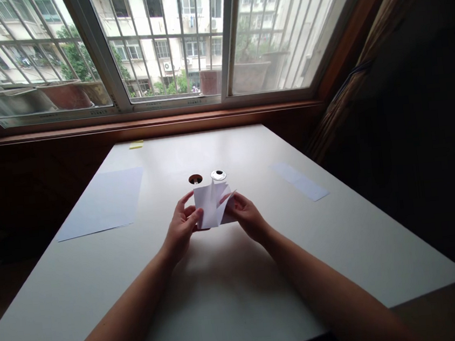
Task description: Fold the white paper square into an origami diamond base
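Head view, the only one: folded paper (205, 205) sits between the two hands, apparently raised off the table (226, 311), a soft shadow lying on the near side of the hands. Left hand (180, 228) is half curled, thumb on the near face at the paper's left edge, fingers behind; grip looks light. Right hand (252, 215) is drawn into a loose pinch on the right-hand flaps, which stand apart at angles; exact fingertip contact there is hidden by the folds. Handling, judged: very light, thin, stiffer along creases than across single layers; easily bent, creased or torn, little risk of slipping. Best hold: left thumb flat near the left edge where layers lie together, right fingertips on a flap's outer edge, no squeezing across the fold. Surroundings: sheet (101, 203) flat, left of and beyond the left hand; yellow slip (136, 144) farther beyond it; strip (299, 181) right of and beyond the right hand; hole (195, 179) and cap (218, 175) just beyond the paper.
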### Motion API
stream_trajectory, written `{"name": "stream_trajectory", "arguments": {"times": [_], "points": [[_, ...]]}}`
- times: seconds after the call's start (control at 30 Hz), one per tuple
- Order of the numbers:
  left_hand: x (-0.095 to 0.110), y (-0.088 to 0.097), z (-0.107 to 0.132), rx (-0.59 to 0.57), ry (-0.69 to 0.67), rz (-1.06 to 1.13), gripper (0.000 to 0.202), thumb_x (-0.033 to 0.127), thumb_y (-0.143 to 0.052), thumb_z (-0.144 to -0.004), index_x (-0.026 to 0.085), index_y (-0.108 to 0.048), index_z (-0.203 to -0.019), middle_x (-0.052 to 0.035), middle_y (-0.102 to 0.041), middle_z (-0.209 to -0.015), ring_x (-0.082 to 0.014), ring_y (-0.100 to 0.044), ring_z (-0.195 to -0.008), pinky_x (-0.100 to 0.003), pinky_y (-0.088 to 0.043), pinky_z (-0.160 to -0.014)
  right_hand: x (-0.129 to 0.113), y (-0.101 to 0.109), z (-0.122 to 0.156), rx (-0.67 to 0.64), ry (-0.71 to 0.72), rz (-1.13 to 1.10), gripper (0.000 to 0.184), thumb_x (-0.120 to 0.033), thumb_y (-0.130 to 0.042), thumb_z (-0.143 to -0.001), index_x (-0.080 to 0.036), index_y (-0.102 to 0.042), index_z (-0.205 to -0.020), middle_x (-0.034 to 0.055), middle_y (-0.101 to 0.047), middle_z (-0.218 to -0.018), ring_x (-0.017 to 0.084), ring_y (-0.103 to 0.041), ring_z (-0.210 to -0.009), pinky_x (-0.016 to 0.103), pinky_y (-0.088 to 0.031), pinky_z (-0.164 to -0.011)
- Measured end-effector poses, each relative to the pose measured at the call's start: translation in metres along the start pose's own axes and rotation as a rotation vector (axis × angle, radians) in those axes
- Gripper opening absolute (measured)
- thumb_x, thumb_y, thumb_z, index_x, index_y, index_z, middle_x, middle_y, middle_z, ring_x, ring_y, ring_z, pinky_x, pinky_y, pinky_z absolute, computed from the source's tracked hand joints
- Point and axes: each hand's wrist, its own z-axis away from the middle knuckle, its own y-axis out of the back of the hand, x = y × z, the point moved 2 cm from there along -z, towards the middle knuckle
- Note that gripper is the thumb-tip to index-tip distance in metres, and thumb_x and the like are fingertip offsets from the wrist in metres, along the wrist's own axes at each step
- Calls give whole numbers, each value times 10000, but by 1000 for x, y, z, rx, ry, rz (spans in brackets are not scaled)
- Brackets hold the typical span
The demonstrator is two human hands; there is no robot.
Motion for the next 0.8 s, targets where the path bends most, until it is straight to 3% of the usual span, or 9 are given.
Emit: {"name": "stream_trajectory", "arguments": {"times": [0.13, 0.2, 0.3, 0.4, 0.5, 0.6, 0.8], "points": [[3, -11, 9, -114, 14, 19, 1069, 353, -807, -738, 438, -83, -1520, -109, -540, -1369, -281, -681, -987, -397, -636, -656, 3, 5, -3, -25, -27, -49, 318, -401, -765, -772, -219, -567, -943, 12, -662, -861, 164, -609, -713, 267, -472, -595], [2, -13, 11, -123, -4, 2, 1134, 323, -828, -711, 444, -45, -1522, -120, -480, -1440, -300, -687, -1007, -413, -641, -667, 4, 6, -4, -54, -43, -81, 415, -333, -799, -734, -248, -526, -1034, -3, -665, -884, 154, -609, -694, 259, -479, -583], [-5, -13, 12, -155, 19, -53, 893, 378, -783, -761, 274, -293, -1501, -158, -596, -1307, -312, -712, -940, -444, -633, -708, 6, 6, -4, -49, -78, -74, 566, -280, -812, -708, -279, -464, -1155, -4, -669, -932, 153, -622, -688, 276, -508, -595], [-10, -9, 10, -130, 44, -84, 610, 444, -717, -820, 131, -530, -1309, -163, -683, -1118, -324, -705, -938, -455, -625, -748, 8, 4, -4, -35, -67, -34, 618, -268, -822, -683, -272, -443, -1170, 5, -669, -939, 158, -631, -705, 285, -518, -617], [-12, -5, 6, -96, 33, -47, 540, 441, -723, -817, 133, -560, -1229, -142, -667, -1134, -314, -684, -968, -457, -627, -752, 10, 3, -4, -38, -26, -14, 642, -258, -833, -659, -263, -428, -1156, -10, -666, -874, 151, -624, -689, 272, -504, -621], [-13, -2, 3, -113, 37, -28, 519, 455, -708, -825, 142, -574, -1216, -132, -653, -1144, -294, -676, -955, -437, -629, -737, 10, 1, -3, -25, -43, 1, 580, -299, -782, -726, -265, -415, -1173, -24, -645, -832, 146, -609, -655, 268, -496, -593], [-13, 1, -1, -66, 9, -78, 411, 489, -663, -854, 166, -542, -1079, -62, -642, -970, -233, -700, -824, -363, -622, -640, 9, 3, 0, 162, -3, 107, 594, -375, -750, -759, -283, -337, -1176, -18, -592, -950, 161, -632, -732, 297, -541, -623]]}}
